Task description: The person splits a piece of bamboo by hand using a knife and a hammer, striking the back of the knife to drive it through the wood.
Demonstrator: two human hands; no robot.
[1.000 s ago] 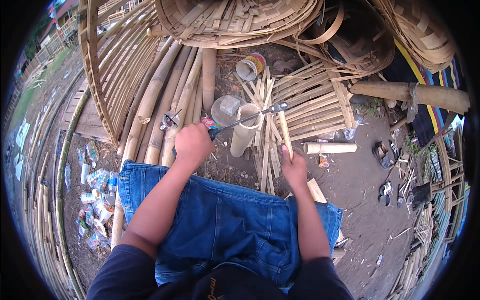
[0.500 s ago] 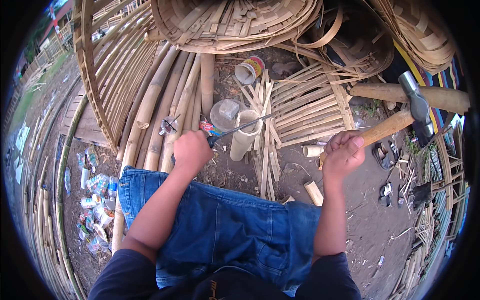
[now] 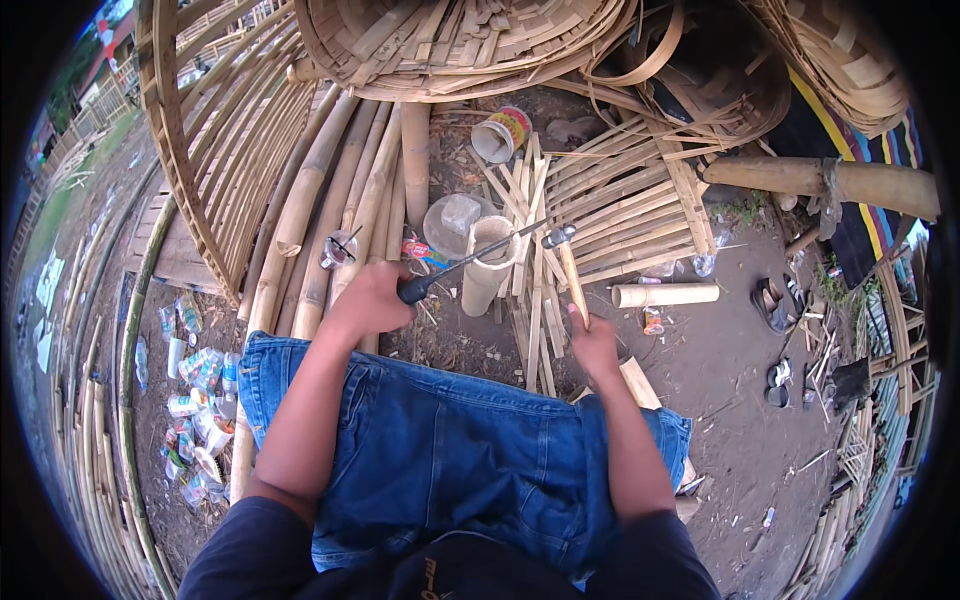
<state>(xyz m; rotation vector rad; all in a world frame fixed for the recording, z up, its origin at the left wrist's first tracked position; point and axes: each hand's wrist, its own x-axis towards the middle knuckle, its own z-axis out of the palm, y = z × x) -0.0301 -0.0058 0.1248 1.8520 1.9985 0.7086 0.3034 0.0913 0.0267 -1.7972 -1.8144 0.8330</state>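
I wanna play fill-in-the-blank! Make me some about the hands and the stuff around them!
1. The right hand holds the hammer by its wooden ____.
2. The left hand holds a long, thin tool whose grip is coloured ____.
3. The denim across the lap is coloured ____.
4. In the picture, the upright tube stands to the ____ of the hammer.

Missing words: handle; black; blue; left.

Soft, diffuse daylight prevails, with fisheye bending toward the blackened rim.

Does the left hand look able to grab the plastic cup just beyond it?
Probably not without letting go: the left hand grips a dark-handled tool, though nothing visible blocks the plastic cup.
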